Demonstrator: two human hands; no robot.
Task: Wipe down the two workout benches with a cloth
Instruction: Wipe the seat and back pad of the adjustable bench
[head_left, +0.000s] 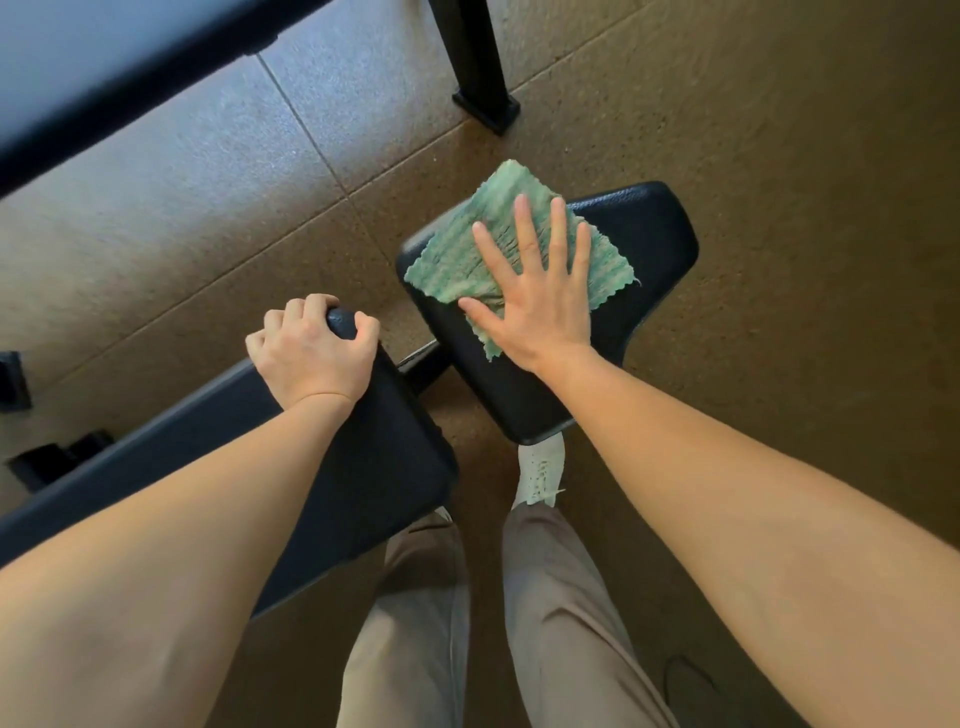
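Observation:
A green cloth (467, 249) lies spread on the black seat pad (644, 249) of the near bench. My right hand (535, 296) presses flat on the cloth with fingers spread. The bench's long back pad (374, 467) runs off to the lower left. My left hand (311, 353) is curled around the far corner of that back pad. A second bench pad (93, 67) crosses the top left corner, blurred.
A black frame leg with a foot (480, 98) stands on the brown tiled floor (779, 130) beyond the seat. My legs in beige trousers and a white shoe (540, 473) are under the seat's near edge. Dark frame feet (57, 457) sit at the left.

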